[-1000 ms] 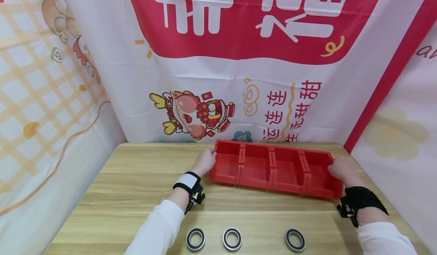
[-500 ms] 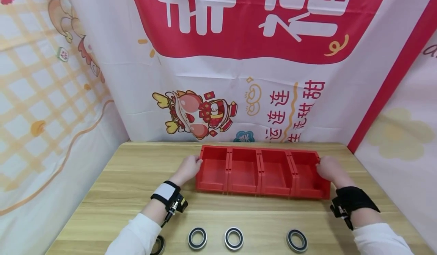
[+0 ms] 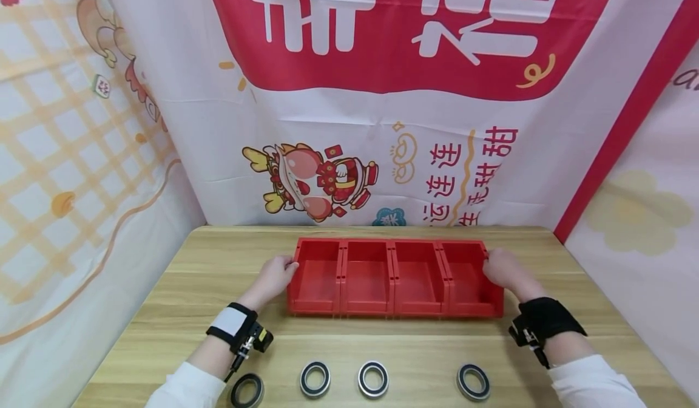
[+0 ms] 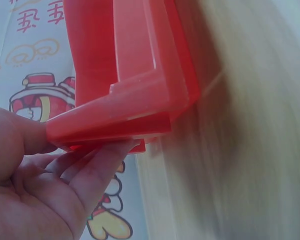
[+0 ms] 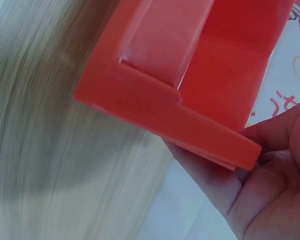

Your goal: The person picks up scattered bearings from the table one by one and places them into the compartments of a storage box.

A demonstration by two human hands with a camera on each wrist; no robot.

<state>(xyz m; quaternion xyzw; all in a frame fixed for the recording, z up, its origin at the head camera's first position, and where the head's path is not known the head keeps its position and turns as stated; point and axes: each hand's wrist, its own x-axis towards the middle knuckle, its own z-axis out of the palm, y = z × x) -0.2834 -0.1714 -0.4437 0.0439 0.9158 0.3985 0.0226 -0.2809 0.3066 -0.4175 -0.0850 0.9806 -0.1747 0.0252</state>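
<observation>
A row of joined red storage bins [image 3: 366, 311], with several open compartments side by side, lies across the back half of the wooden table. My left hand [image 3: 276, 276] grips its left end wall, thumb on the inner side and fingers under the outer lip, as the left wrist view shows on the red bin wall [image 4: 110, 112]. At the opposite end my right hand [image 3: 509, 271] pinches the right wall [image 5: 190, 127] the same way. Every compartment visible from the head is bare inside.
Several ball bearings lie along the table front: one by the left forearm [image 3: 247, 390], two near the middle, one bearing [image 3: 472, 382] at right. A printed cloth [image 3: 327, 110] hangs behind the wooden table [image 3: 175, 311], with more cloth at both sides.
Both hands have carried the red bins leftward and slightly nearer, and their slant has straightened to level with the table edge. The leftmost bearing has come into sight beside the left forearm.
</observation>
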